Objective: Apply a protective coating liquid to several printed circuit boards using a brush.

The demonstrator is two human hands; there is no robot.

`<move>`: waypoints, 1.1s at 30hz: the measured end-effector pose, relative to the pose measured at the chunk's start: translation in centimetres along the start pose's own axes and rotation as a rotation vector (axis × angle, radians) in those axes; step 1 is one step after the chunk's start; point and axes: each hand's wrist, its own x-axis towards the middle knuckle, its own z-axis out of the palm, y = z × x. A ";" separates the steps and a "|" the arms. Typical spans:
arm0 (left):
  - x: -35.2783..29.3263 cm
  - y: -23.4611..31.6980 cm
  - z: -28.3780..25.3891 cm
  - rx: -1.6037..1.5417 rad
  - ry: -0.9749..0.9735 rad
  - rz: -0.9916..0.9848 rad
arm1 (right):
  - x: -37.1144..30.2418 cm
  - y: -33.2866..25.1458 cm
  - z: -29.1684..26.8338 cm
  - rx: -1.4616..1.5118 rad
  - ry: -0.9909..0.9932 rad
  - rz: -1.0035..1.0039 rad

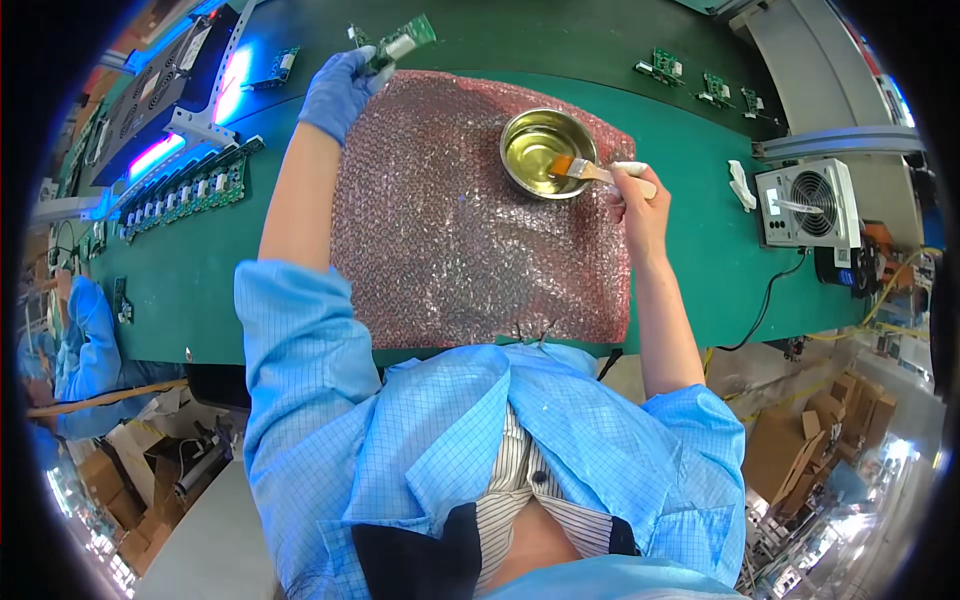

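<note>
My left hand (340, 92), in a blue glove, reaches to the far side of the mat and grips a green circuit board (405, 42) by its near end. My right hand (641, 200), with a white covering on a fingertip, holds a flat brush (598, 174) by its pale wooden handle. The brush's orange-brown bristles are over or in the yellowish liquid of a round metal bowl (506, 165); whether they dip in is hard to tell. Under the bowl lies a pinkish bubble-wrap sheet (430, 230).
Green tabletop (690, 250) surrounds the sheet. Several circuit boards (190, 195) line up at left, by a black fan unit (165, 85) with bright lights. More boards (662, 67) lie far right. A white fan box (808, 203) stands at right. A person's blue sleeve (88, 335) shows far left.
</note>
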 end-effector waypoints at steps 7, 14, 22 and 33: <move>-6.5 5.5 -1.5 -1.183 -0.051 -0.508 | 0.3 -2.2 -3.4 -0.027 0.018 -0.019; -9.7 6.6 -0.4 -1.201 -0.041 -0.549 | -0.4 -4.5 -4.0 -0.093 0.019 -0.085; -11.2 8.5 3.3 -1.213 -0.104 -0.570 | 0.3 -2.0 -2.5 -0.105 -0.162 -0.060; -11.9 8.2 2.6 -1.142 -0.077 -0.555 | -0.3 -3.4 -5.6 -0.111 -0.079 -0.014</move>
